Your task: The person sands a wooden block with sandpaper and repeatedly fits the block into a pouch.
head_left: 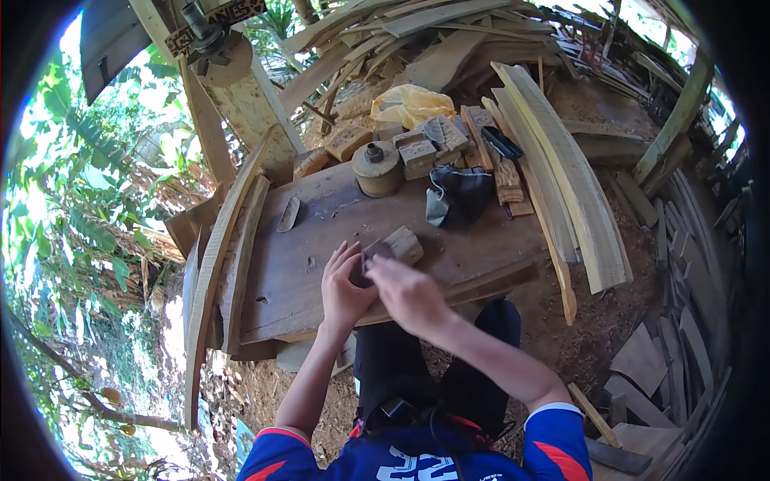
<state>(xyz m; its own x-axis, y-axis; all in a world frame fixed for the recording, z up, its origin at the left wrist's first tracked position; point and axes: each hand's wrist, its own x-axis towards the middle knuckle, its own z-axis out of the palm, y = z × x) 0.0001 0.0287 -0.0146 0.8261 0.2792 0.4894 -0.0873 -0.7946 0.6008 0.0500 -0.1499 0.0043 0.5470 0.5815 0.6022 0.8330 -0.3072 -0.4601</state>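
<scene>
Near the front edge of the wooden table [321,232], both hands are close together. My left hand [347,280] curves its thumb and fingers around a small dark piece [358,274] whose shape is mostly hidden. Against the upper side of that piece, my right hand [405,293] presses a dark flat piece [377,252] with bent fingers. Just behind my right hand a short wooden block [403,245] lies on the tabletop. A thin curved wood piece [289,215] rests farther left.
A round wooden object [377,168], carved blocks [417,152], a dark cloth [461,195] and a black item [502,143] sit toward the back. Long boards [561,176] lean at the right, curved planks [220,256] at the left. A yellowish bag [411,106] lies behind.
</scene>
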